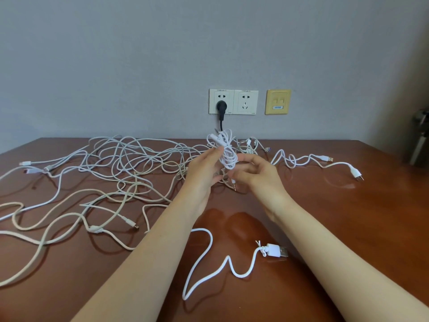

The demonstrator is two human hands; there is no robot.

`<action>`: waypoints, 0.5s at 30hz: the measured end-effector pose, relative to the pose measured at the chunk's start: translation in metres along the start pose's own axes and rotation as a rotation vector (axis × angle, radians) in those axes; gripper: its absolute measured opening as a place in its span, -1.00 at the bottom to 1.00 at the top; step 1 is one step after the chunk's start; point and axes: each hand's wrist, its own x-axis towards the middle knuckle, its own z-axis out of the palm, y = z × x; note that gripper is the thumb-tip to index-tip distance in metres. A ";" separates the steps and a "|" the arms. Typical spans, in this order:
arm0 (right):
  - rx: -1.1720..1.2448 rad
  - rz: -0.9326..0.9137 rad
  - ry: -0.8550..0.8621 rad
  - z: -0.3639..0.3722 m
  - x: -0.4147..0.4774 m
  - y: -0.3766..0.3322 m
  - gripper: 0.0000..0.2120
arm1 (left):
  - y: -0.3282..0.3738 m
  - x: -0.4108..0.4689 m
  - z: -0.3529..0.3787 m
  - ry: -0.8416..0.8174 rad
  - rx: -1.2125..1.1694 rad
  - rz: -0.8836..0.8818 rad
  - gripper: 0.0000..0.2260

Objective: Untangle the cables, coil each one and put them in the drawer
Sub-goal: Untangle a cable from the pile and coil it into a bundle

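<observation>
Cables (130, 163) lie tangled across the worktop (348, 217), and one thin white cable (226, 153), light, limp and likely springy, hangs part-coiled above it, its loops pinched by the left hand (204, 175), the best hold; whether the right hand's (258, 178) curled fingers (249, 176) grip anything is unclear.

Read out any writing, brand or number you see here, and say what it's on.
Left socket: small print on its top edge, too small to read.
Right socket: same, unreadable.
Yellow plate: blue label, text blurred.
Nothing can be quoted.
</observation>
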 end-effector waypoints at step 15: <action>-0.081 -0.031 0.171 -0.009 0.005 0.001 -0.69 | 0.004 0.006 -0.009 0.143 -0.059 0.142 -0.77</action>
